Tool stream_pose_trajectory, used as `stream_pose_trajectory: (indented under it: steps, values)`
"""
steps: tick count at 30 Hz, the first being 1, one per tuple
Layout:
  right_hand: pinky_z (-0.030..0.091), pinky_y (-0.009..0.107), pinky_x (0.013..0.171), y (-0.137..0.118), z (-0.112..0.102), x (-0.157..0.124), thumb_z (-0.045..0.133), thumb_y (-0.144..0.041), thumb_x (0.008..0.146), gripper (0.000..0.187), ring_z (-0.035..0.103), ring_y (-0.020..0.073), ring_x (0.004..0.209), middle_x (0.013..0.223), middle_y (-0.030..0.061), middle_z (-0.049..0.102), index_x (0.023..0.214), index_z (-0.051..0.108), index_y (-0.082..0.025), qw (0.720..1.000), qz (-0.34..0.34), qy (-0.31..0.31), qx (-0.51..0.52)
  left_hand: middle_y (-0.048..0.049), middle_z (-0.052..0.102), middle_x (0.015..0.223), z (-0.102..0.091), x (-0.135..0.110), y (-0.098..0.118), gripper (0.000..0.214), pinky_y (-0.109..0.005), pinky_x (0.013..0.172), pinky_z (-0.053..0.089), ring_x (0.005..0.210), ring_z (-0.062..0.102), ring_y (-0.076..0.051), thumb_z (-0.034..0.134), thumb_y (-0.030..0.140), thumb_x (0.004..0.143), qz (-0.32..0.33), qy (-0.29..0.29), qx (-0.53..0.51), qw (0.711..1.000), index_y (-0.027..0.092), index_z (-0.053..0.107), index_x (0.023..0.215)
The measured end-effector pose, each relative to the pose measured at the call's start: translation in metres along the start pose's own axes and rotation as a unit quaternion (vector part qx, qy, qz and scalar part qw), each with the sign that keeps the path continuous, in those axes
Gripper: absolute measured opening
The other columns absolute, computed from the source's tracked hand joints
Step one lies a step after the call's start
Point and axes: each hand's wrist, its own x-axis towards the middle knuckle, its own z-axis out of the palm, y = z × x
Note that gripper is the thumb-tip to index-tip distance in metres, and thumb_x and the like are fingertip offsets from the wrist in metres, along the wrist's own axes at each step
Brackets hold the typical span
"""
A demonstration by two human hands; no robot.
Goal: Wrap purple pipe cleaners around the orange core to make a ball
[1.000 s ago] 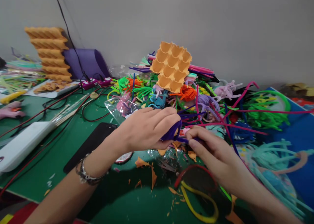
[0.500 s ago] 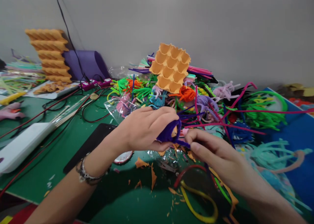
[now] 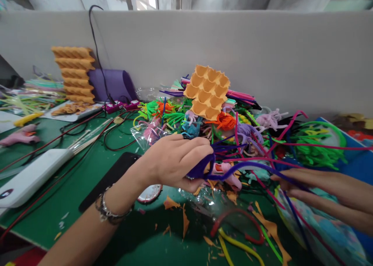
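In my left hand (image 3: 177, 161) sits a small orange egg-carton cup wrapped in fuzzy purple pipe cleaner (image 3: 202, 168); the fingers curl over it from above and the thumb is underneath. A long purple pipe cleaner (image 3: 247, 165) runs from the wrapped cup in a loose arc to the right. My right hand (image 3: 323, 188) has its fingers closed around that length, well away from the cup. Much of the cup is hidden by my left fingers. Behind the purple strand lies a small pink piece (image 3: 233, 180).
An orange egg-carton sheet (image 3: 207, 91) leans on a heap of coloured pipe cleaners (image 3: 190, 128). Orange scraps (image 3: 185, 221) litter the green table (image 3: 140, 238). At left are a white power bank-like case (image 3: 37, 176), a pink glue gun (image 3: 20, 137) and cables. A blue tray (image 3: 335, 132) stands right.
My right hand has moved right, away from the cup, and the purple pipe cleaner now stretches out between my hands. My left hand keeps its hold. The view has tilted up.
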Motion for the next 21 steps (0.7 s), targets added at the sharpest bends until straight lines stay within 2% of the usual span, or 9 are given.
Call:
stream_pose_trajectory:
  steps: [3,4,5,7,9,11,13,17,21]
  values:
    - [0.054,0.042,0.081,-0.025,-0.005,0.012,0.042,-0.049,0.084,0.055,0.055,0.0284,0.110,0.128,0.0045,0.054,0.136,0.031,-0.034,0.999,-0.005,0.033,-0.026,-0.0077,0.068,0.090,0.000,0.001,0.002,0.031,-0.025,0.049,0.045,0.067,0.065,-0.015,0.038,0.032,0.076,-0.017,-0.041,-0.001,0.999,0.013,0.041,0.100]
    - [0.051,0.044,0.087,-0.039,-0.008,0.019,0.043,-0.052,0.083,0.061,0.050,0.0292,0.116,0.132,0.0065,0.049,0.137,0.028,-0.030,0.995,-0.008,0.086,-0.042,-0.0068,0.068,0.090,0.000,0.001,0.004,0.030,-0.025,0.049,0.044,0.063,0.064,-0.015,0.038,0.032,0.076,-0.023,-0.058,-0.005,0.998,0.013,0.042,0.099]
    - [0.049,0.042,0.090,-0.053,-0.012,0.026,0.044,-0.055,0.082,0.067,0.045,0.0289,0.121,0.135,0.0092,0.044,0.139,0.025,-0.025,0.990,-0.030,0.125,-0.051,-0.0061,0.068,0.090,0.001,0.002,0.005,0.030,-0.025,0.048,0.044,0.059,0.063,-0.014,0.039,0.033,0.076,-0.027,-0.074,-0.009,0.997,0.013,0.042,0.099]
    - [0.046,0.035,0.093,-0.080,-0.015,0.041,0.040,-0.051,0.085,0.063,0.041,0.0245,0.123,0.135,0.0115,0.041,0.137,0.026,-0.019,0.983,-0.079,0.158,-0.053,-0.0057,0.068,0.090,0.001,0.005,0.009,0.030,-0.026,0.049,0.045,0.057,0.062,-0.014,0.039,0.034,0.077,-0.029,-0.091,-0.019,0.995,0.013,0.043,0.099]
    - [0.045,0.029,0.090,-0.100,-0.013,0.051,0.038,-0.043,0.089,0.047,0.047,0.0197,0.115,0.123,0.0099,0.050,0.129,0.038,-0.018,0.977,-0.123,0.167,-0.053,-0.0063,0.068,0.092,0.001,0.006,0.012,0.030,-0.026,0.051,0.046,0.059,0.062,-0.014,0.039,0.034,0.079,-0.026,-0.095,-0.029,0.995,0.013,0.043,0.100]
    - [0.043,0.030,0.090,-0.113,-0.006,0.058,0.039,-0.032,0.091,0.029,0.054,0.0177,0.102,0.105,0.0071,0.060,0.115,0.047,-0.018,0.966,-0.161,0.196,-0.054,-0.0068,0.068,0.094,0.001,0.007,0.013,0.029,-0.025,0.053,0.047,0.063,0.063,-0.014,0.038,0.033,0.080,-0.023,-0.098,-0.036,0.994,0.013,0.043,0.100]
    - [0.046,0.029,0.081,-0.120,0.001,0.062,0.038,-0.021,0.092,0.020,0.058,0.0163,0.086,0.089,0.0052,0.064,0.103,0.054,-0.017,0.956,-0.188,0.219,-0.060,-0.0070,0.067,0.095,0.002,0.006,0.013,0.028,-0.025,0.053,0.048,0.064,0.064,-0.015,0.039,0.032,0.080,-0.025,-0.101,-0.033,0.994,0.012,0.043,0.100]
    - [0.041,0.027,0.049,-0.125,0.005,0.062,0.035,-0.018,0.091,0.029,0.052,0.0168,0.058,0.065,0.0053,0.058,0.080,0.062,-0.015,0.955,-0.167,0.224,-0.098,-0.0079,0.066,0.095,0.004,0.005,0.010,0.030,-0.026,0.054,0.047,0.066,0.065,-0.016,0.039,0.034,0.080,-0.038,-0.092,-0.003,0.995,0.011,0.043,0.100]
    - [0.041,0.028,0.055,-0.128,0.006,0.060,0.039,-0.013,0.089,0.026,0.053,0.0177,0.060,0.069,0.0070,0.061,0.077,0.062,-0.014,0.953,-0.186,0.225,-0.080,-0.0091,0.066,0.097,0.004,0.005,0.008,0.026,-0.026,0.054,0.047,0.071,0.066,-0.017,0.039,0.032,0.083,-0.058,-0.076,0.025,0.995,0.012,0.042,0.100]
